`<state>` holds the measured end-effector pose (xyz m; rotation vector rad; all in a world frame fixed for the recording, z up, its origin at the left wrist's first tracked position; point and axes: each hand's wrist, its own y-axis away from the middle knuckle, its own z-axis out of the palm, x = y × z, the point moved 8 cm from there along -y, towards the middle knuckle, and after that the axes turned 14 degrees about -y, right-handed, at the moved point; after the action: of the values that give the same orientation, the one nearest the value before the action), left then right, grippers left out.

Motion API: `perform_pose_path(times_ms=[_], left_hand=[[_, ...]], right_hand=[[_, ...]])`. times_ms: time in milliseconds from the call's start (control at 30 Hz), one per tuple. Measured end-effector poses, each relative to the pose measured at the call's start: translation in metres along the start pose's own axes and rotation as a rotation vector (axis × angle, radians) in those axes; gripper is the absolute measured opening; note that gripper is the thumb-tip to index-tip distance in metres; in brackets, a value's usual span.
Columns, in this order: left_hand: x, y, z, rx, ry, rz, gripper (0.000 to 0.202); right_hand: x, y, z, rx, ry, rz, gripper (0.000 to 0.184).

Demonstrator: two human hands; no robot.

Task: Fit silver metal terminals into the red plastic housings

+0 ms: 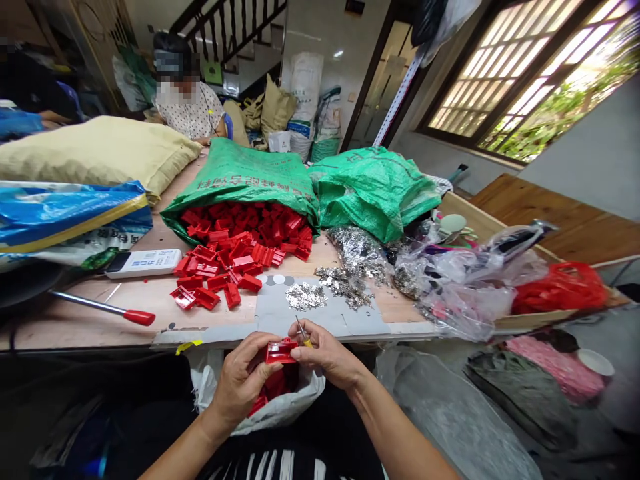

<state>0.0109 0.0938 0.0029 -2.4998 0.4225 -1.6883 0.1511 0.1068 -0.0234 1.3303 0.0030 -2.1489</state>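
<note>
Red plastic housing [281, 353]: held in front of the person, above the mouth of a white sack [306, 405] and just short of the table's near edge; its long axis runs left to right across the view, nearly level, with a pale, glossy strip along the same line.
Left hand [243, 370]: pinches the housing between thumb and fingers at its left end.
Right hand [325, 355]: curled, with its thumb at the housing's right end; its fingers also grip a slim pointed tool.
Yellow-handled pointed tool [308, 343]: thin metal shaft directed up and slightly left, its tip turned away from the housing; exact tip form too small to tell.
White sack: open below the hands, with further red housings [275, 385] inside.
Gray mat [270, 317]: flat along the table's near edge, beyond the hands.
Small metal plates [306, 297]: a bright, loose heap on the mat; a darker heap [345, 285] lies to its right, near a clear plastic bag [356, 248].
Green woven sack [245, 167]: lies on the table [203, 325], its mouth toward the person, with a pile of red housings [243, 257] spilling out.
Red-handled lever [139, 317]: at left, handle end pointing right.
</note>
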Motion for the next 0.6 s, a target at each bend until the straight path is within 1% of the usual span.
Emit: perform_pose_path(times_ms=[100,167,200,233,267,333,367,400,433,500,600], left_hand=[[-0.015,0.002,0.007,-0.036,0.098,-0.116,0.024],[-0.023,0.004,0.015,-0.075,0.184,-0.202,0.026],[-0.026,0.004,0.017,-0.087,0.228,-0.234,0.028],[-0.027,0.004,0.020,-0.092,0.273,-0.259,0.029],[-0.028,0.004,0.022,-0.092,0.317,-0.278,0.030],[-0.028,0.004,0.025,-0.091,0.401,-0.303,0.033],[-0.028,0.004,0.027,-0.094,0.439,-0.311,0.034],[-0.028,0.003,0.029,-0.096,0.471,-0.314,0.035],[-0.028,0.002,0.030,-0.092,0.500,-0.309,0.035],[-0.030,0.000,0.031,-0.078,0.541,-0.313,0.036],[-0.031,-0.003,0.029,-0.043,0.579,-0.312,0.036]], right_hand=[[-0.003,-0.001,0.000,-0.012,0.039,0.023,0.048],[-0.009,-0.004,-0.007,0.005,0.135,0.024,0.049],[-0.016,-0.006,-0.015,0.053,0.224,-0.005,0.047],[-0.027,-0.007,-0.027,0.133,0.345,-0.061,0.043],[-0.041,-0.007,-0.040,0.248,0.496,-0.137,0.037],[-0.074,-0.003,-0.064,0.508,0.877,-0.310,0.022],[-0.085,-0.001,-0.073,0.606,1.047,-0.344,0.018],[-0.093,-0.001,-0.081,0.675,1.169,-0.353,0.016],[-0.097,-0.003,-0.088,0.718,1.263,-0.336,0.015],[-0.100,-0.009,-0.098,0.743,1.408,-0.282,0.014],[-0.098,-0.017,-0.105,0.738,1.516,-0.242,0.011]])
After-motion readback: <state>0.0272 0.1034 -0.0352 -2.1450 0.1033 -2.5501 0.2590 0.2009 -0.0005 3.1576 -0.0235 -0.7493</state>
